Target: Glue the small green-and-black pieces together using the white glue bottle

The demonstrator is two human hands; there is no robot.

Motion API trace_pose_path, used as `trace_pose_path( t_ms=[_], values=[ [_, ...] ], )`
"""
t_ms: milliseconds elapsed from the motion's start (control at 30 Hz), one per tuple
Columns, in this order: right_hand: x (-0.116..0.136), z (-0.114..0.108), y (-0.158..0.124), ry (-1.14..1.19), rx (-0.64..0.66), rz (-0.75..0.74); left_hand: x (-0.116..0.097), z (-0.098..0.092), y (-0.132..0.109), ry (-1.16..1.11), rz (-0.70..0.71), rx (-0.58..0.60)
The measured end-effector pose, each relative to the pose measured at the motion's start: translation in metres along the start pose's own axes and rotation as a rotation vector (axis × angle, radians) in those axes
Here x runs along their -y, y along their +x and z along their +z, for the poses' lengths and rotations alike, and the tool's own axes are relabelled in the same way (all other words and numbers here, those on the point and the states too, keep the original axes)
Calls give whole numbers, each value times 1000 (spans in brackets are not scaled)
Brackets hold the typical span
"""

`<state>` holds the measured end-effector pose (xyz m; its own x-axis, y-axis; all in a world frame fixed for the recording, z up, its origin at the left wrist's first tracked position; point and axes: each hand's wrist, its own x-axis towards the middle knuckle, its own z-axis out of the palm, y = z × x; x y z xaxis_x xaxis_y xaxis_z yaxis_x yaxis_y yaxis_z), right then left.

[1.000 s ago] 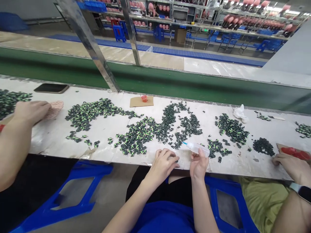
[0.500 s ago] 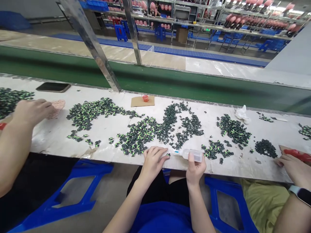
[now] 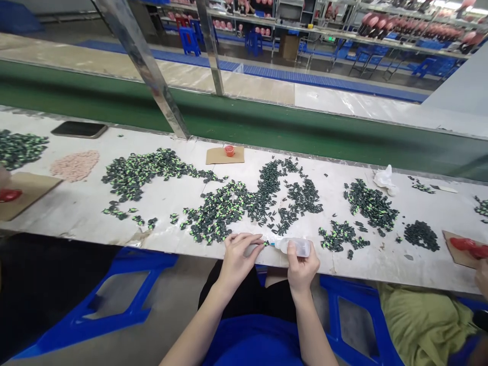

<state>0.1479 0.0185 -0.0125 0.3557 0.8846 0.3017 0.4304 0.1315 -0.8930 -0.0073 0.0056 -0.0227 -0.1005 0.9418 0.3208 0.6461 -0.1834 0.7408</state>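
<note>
My right hand [image 3: 303, 267] is closed round a clear squeeze bottle [image 3: 298, 247] with a thin blue-based tip. The bottle lies nearly level, its tip pointing left at a small dark-and-green piece [image 3: 266, 243]. That piece is pinched between the fingertips of my left hand [image 3: 242, 254], just above the table's front edge. Its exact shape is too small to make out. Right behind my left hand spreads a heap of black pieces with green marks [image 3: 217, 213]. It runs into a heap of plain dark pieces [image 3: 269, 185] farther back.
More piles of dark-green pieces [image 3: 369, 203] lie right and left. A cardboard piece [image 3: 213, 156] with a small red cup [image 3: 229, 150], a phone [image 3: 79, 129], pink pieces [image 3: 75, 165] and crumpled tissue [image 3: 385, 179] stand behind. Co-workers sit on both sides; a metal post [image 3: 152, 76] rises at the back.
The bottle has moved slightly left, bringing its tip to the piece in my left hand. The co-worker's hand at left has withdrawn from the pink pieces; the right co-worker's hand has shifted right.
</note>
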Motion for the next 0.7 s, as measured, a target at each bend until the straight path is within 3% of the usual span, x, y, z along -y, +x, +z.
trace_pose_path(
  t_ms=[700],
  values=[
    [1,0,5,-19,29,54,-1,1,0,-4,-20,-18]
  ],
)
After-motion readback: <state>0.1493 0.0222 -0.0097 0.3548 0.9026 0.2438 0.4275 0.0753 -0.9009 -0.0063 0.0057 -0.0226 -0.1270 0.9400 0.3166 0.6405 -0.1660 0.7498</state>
